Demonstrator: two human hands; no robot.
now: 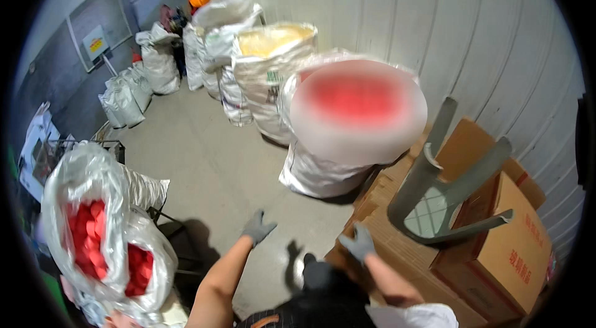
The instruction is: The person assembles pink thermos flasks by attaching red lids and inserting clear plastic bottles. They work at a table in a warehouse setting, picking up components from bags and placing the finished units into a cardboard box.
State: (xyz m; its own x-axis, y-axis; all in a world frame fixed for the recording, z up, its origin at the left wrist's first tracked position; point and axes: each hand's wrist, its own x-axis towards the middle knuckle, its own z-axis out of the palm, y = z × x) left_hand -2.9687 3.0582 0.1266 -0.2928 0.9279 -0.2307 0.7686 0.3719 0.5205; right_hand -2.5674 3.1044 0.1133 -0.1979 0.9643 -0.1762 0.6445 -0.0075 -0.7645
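Note:
My left hand [257,228], in a grey glove, hangs over the floor with its thumb and fingers apart and nothing in it. My right hand [358,243], gloved alike, is open too, beside the edge of a stack of brown cardboard [397,238]; whether it touches the edge I cannot tell. An upturned grey-green plastic stool [413,194] lies on that cardboard, its legs pointing up. Ahead stands a large white sack [323,169] with red contents at its top, which are blurred.
A closed carton [515,247] sits right of the stool. At the lower left, clear plastic bags [118,200] hold red pieces [87,238]. More white sacks [267,79] line the corrugated wall [372,5], one with yellow contents. Smaller sacks [124,101] stand far left.

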